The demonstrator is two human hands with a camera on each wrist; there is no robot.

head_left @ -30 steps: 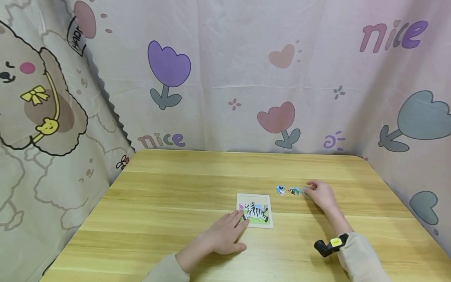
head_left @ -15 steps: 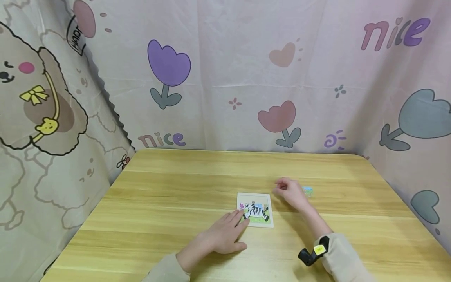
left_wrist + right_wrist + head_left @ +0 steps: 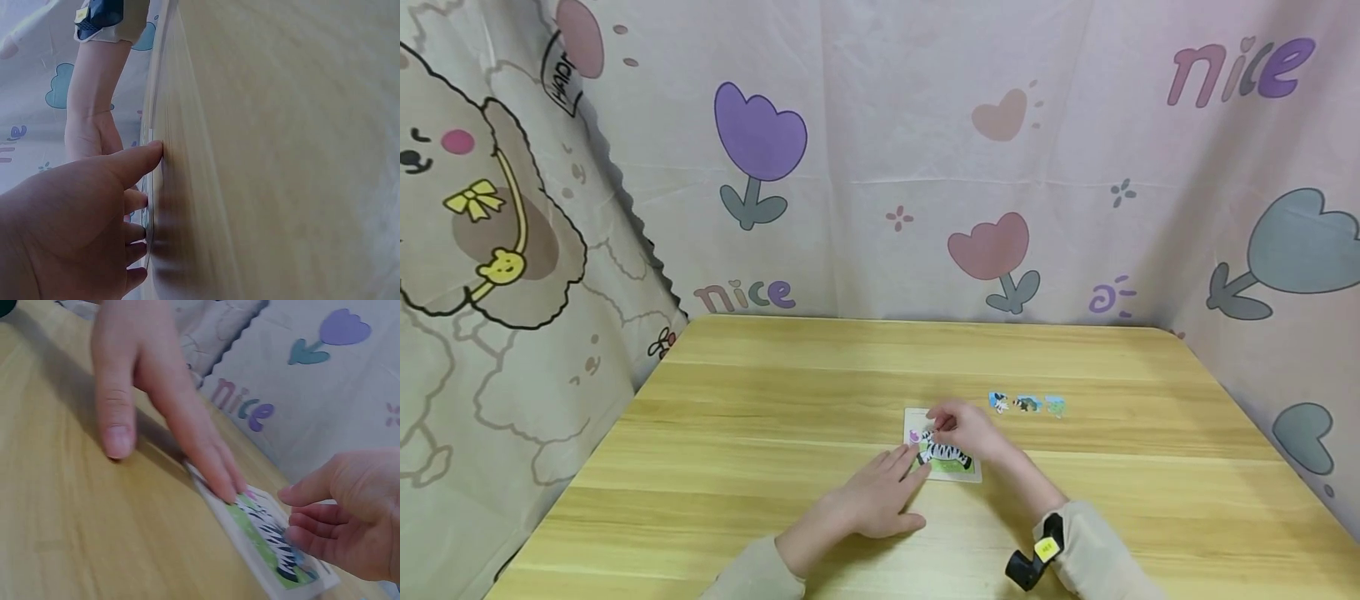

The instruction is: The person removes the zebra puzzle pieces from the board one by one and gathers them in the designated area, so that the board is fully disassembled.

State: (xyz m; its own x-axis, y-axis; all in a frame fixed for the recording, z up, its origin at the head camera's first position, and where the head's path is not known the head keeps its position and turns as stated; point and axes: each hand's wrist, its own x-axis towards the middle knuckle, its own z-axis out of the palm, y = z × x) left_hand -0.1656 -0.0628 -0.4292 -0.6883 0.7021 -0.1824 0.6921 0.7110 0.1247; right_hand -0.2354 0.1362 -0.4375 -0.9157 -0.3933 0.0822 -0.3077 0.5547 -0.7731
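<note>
A square white-framed jigsaw puzzle (image 3: 976,477) with a zebra picture lies on the table. My left hand (image 3: 880,496) rests on its left side, fingers straight, thumb on the wood. Over the puzzle's upper part hovers my right hand (image 3: 972,431), its fingers loosely curled. In the right wrist view, a gap separates the right thumb (image 3: 303,490) from the fingers, and I see nothing held there. Behind and to the right, three small puzzle pieces lie in a row: a black-and-white one (image 3: 998,402), a dark one (image 3: 1027,404) and a green-blue one (image 3: 1056,406). The right hand covers part of the zebra picture.
The wooden table (image 3: 760,400) reaches back to a printed curtain (image 3: 865,125), which also hangs along both sides. A black wrist camera (image 3: 1033,557) is strapped at the right sleeve, close above the tabletop.
From beside the rightmost piece, my right hand has swept left past the row to above the zebra puzzle. All three pieces now show on the table. My left hand has stayed put.
</note>
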